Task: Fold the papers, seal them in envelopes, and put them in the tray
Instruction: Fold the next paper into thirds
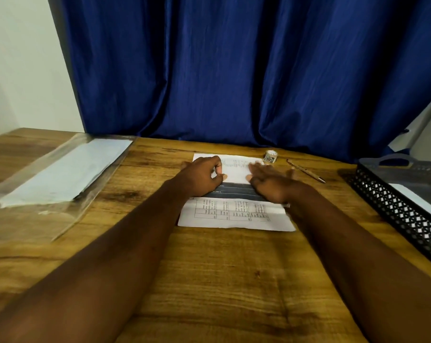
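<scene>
left hand [201, 177] pinches paper [234, 217], right hand [268, 182] flat on it; pen [306, 171], tape roll [270, 156] beside; tray [396, 210] right.

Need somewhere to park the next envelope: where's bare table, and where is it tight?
Bare wood lies between the forearms, nearer than the paper, and between the plastic sleeve and paper. Crowded right of the paper: small pot, pen, tray.

Blue curtain [234, 70] behind wooden table [209, 280]; pale wall [19, 70] at left.

Both forearms reach forward — left grip [202, 178] curled, thumb against forefinger; right grip [268, 180] flat, palm-down, fingers straight, blurred.
</scene>
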The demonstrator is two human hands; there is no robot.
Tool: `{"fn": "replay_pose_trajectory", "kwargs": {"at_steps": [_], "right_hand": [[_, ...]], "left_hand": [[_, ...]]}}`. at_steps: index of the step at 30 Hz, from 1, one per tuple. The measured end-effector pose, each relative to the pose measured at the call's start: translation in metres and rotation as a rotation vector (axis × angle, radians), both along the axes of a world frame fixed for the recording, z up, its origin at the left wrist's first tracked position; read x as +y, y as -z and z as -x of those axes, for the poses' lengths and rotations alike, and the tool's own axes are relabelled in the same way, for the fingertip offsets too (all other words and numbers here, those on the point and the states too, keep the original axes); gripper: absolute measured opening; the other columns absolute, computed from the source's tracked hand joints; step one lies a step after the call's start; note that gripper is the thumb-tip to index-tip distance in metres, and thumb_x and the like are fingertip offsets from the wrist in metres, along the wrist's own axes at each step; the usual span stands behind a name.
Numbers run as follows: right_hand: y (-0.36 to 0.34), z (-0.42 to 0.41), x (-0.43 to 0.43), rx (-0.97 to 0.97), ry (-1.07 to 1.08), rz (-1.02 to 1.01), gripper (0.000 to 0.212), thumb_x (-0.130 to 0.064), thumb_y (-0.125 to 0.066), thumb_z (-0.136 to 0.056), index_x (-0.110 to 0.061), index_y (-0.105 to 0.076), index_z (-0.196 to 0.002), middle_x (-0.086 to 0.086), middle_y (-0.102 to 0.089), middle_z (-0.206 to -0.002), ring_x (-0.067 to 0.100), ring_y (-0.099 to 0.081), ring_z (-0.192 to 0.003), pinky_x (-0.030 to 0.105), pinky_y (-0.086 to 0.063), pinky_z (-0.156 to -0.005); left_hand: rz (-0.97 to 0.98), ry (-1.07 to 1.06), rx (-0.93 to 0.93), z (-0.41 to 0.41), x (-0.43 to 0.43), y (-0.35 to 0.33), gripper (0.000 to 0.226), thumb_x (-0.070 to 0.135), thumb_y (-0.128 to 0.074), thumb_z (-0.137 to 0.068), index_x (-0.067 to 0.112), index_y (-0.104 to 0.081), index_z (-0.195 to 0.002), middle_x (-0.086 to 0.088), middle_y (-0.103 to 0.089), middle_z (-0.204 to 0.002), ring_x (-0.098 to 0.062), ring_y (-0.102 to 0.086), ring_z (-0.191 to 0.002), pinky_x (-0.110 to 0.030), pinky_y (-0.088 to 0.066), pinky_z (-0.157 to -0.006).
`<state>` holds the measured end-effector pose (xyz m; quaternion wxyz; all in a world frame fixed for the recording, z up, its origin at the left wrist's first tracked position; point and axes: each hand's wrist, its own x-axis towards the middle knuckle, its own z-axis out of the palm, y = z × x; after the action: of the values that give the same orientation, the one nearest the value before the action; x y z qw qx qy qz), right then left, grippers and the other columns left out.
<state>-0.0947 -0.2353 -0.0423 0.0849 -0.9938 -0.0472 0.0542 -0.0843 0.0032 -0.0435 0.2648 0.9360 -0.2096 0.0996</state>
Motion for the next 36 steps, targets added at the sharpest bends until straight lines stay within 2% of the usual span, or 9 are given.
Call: {"fn": "replay_pose_trajectory", "kwargs": {"at_steps": [6,11,17,21,24,26,29,31,36], "right_hand": [[-0.001,-0.004,-0.030,-0.009,0.095,0.094,0.071,-0.068,-0.009,-0.107,-0.036,0.000,-0.170,-0.009,0.008,-0.178,0.022,0.007,-0.164,0.066,0.015,-0.122],[0.001,0.007,-0.027,-0.258,0.088,0.052,0.078,-0.074,-0.024,-0.104,-0.035,-0.009,-0.169,-0.006,-0.006,-0.179,0.023,-0.006,-0.164,0.066,0.003,-0.124],[-0.010,0.015,-0.011,-0.490,-0.063,0.039,0.096,-0.084,-0.053,-0.087,-0.038,-0.023,-0.166,-0.003,-0.032,-0.171,0.023,-0.027,-0.158,0.064,-0.005,-0.125],[-0.018,0.011,-0.004,-0.678,-0.120,0.139,0.062,-0.061,-0.074,-0.085,-0.036,-0.057,-0.140,-0.004,-0.067,-0.134,0.022,-0.056,-0.128,0.055,-0.016,-0.114],[-0.019,0.010,-0.001,-0.773,-0.155,0.186,0.021,-0.042,-0.074,-0.092,-0.036,-0.070,-0.111,-0.011,-0.073,-0.106,0.017,-0.062,-0.106,0.047,-0.016,-0.105],[-0.019,0.011,0.000,-0.764,-0.147,0.190,0.015,-0.031,-0.071,-0.095,-0.037,-0.072,-0.108,-0.013,-0.074,-0.105,0.014,-0.061,-0.106,0.045,-0.014,-0.104],[-0.019,0.015,0.003,-0.611,-0.125,0.168,0.029,-0.020,-0.071,-0.095,-0.038,-0.073,-0.117,-0.011,-0.075,-0.123,0.016,-0.061,-0.119,0.051,-0.016,-0.113],[-0.020,0.019,0.005,-0.486,-0.105,0.161,0.036,-0.017,-0.067,-0.096,-0.038,-0.071,-0.124,-0.008,-0.072,-0.131,0.020,-0.058,-0.126,0.055,-0.019,-0.118],[-0.025,0.030,0.005,-0.427,-0.115,0.083,0.029,-0.036,-0.053,-0.098,-0.030,-0.076,-0.116,-0.006,-0.077,-0.114,0.020,-0.064,-0.108,0.042,-0.039,-0.105]], "left_hand": [[-0.020,0.017,0.008,-0.001,0.001,-0.001,0.019,0.041,-0.061,-0.101,0.031,-0.056,-0.117,0.005,-0.059,-0.138,-0.020,-0.047,-0.130,-0.053,-0.026,-0.117],[-0.013,0.043,-0.048,-0.002,-0.003,-0.004,0.048,0.029,-0.067,-0.098,0.040,-0.041,-0.137,0.007,-0.049,-0.146,-0.019,-0.039,-0.137,-0.049,-0.025,-0.112],[0.095,0.012,-0.230,0.004,-0.007,-0.010,0.055,-0.001,-0.055,-0.096,0.041,-0.041,-0.127,0.013,-0.052,-0.122,-0.012,-0.047,-0.118,-0.033,-0.022,-0.099],[0.059,-0.016,-0.375,0.004,-0.009,-0.017,0.043,0.004,-0.059,-0.095,0.035,-0.052,-0.124,0.013,-0.057,-0.117,-0.009,-0.049,-0.110,-0.033,-0.024,-0.099],[0.013,0.011,-0.458,0.005,-0.006,-0.020,0.035,0.007,-0.065,-0.091,0.032,-0.062,-0.116,0.013,-0.059,-0.106,-0.010,-0.053,-0.101,-0.034,-0.024,-0.096],[-0.054,0.039,-0.424,0.006,-0.006,-0.020,0.029,0.011,-0.067,-0.090,0.032,-0.068,-0.110,0.013,-0.060,-0.103,-0.011,-0.055,-0.100,-0.037,-0.031,-0.099],[-0.079,0.094,-0.254,0.009,-0.006,-0.019,0.018,0.016,-0.070,-0.088,0.028,-0.070,-0.101,0.009,-0.061,-0.104,-0.014,-0.055,-0.100,-0.042,-0.050,-0.094],[-0.060,0.111,-0.171,0.010,-0.005,-0.017,0.011,0.021,-0.072,-0.088,0.026,-0.068,-0.097,0.008,-0.061,-0.108,-0.014,-0.055,-0.104,-0.043,-0.054,-0.093],[-0.016,0.109,-0.026,0.007,-0.004,-0.010,0.015,0.041,-0.065,-0.094,0.027,-0.062,-0.089,0.008,-0.063,-0.101,-0.016,-0.058,-0.098,-0.047,-0.056,-0.088]]}}
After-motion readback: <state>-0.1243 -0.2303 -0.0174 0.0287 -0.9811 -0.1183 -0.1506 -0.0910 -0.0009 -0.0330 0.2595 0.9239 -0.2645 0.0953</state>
